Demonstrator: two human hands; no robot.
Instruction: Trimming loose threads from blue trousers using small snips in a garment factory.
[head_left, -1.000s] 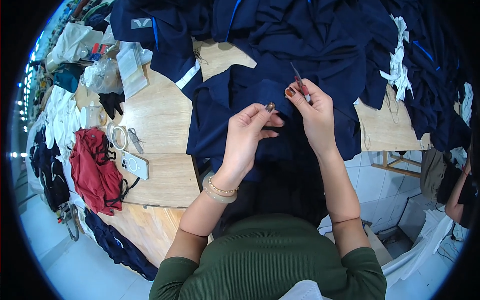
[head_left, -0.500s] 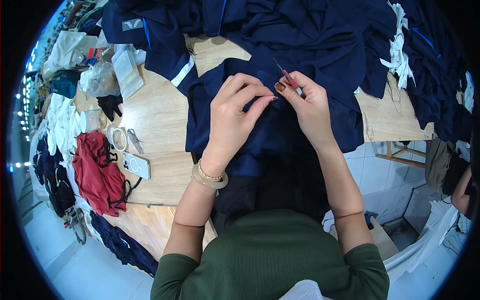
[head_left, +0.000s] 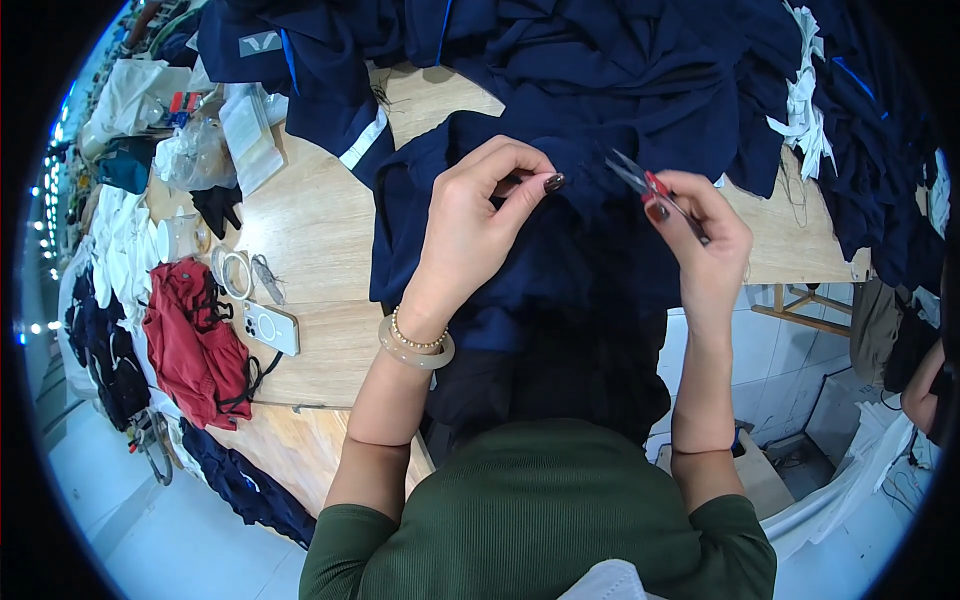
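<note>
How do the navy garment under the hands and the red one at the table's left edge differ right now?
The navy garment is pinched by the left hand, beside the right hand's snips; the red garment lies untouched. Navy is spread wide; red is bunched smaller. Both rest on the wooden table.

White phone [head_left: 270, 327] beside red bag [head_left: 195, 342]

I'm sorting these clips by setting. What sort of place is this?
Most likely a garment workshop or clothing factory bench. Heaps of navy garments cover a wooden worktable, the right hand holds small thread snips over a navy garment pinched by the left hand.
</note>
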